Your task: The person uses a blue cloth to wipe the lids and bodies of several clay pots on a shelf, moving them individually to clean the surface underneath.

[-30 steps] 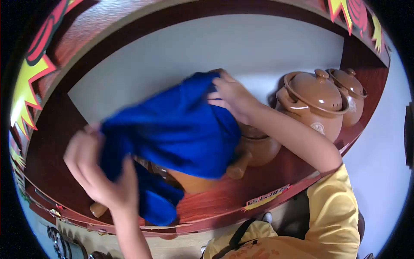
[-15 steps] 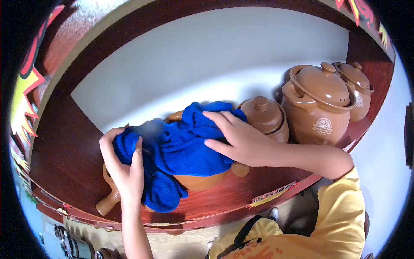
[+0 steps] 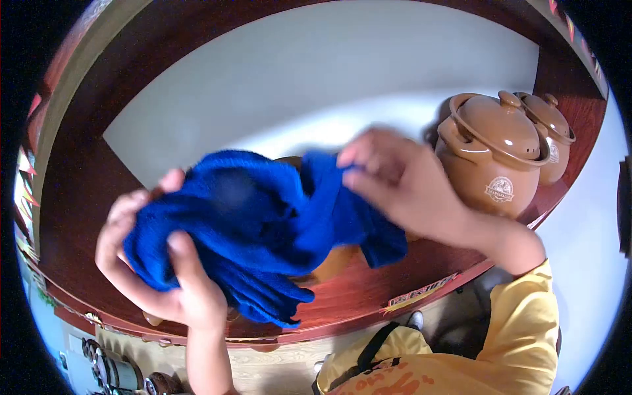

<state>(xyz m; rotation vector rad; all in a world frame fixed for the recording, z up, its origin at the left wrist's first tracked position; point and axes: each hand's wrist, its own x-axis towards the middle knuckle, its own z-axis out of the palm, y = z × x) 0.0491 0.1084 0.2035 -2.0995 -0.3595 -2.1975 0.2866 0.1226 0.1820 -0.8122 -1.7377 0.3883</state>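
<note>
A bunched blue cloth (image 3: pixel 243 210) is stretched between both hands in the head view, raised over the shelf. My left hand (image 3: pixel 164 263) grips its left end, with the thumb in front and the fingers behind. The right part of the cloth is pinched between thumb and fingers of my right hand (image 3: pixel 401 178), which is blurred by motion. Behind and beneath the cloth, a brown clay pot (image 3: pixel 334 262) is mostly hidden; only small parts of it show.
On the right of the dark red shelf (image 3: pixel 355 299) stand a large lidded brown pot (image 3: pixel 494 158) and a smaller lidded one (image 3: pixel 556 141) behind it. A pale wall (image 3: pixel 316 72) backs the shelf. Metal cookware (image 3: pixel 112 372) stands below at the lower left.
The cloth has been lifted off the pot and bunched up. My left hand has moved left and nearer the camera; my right hand has shifted right and now pinches the cloth rather than lying on it.
</note>
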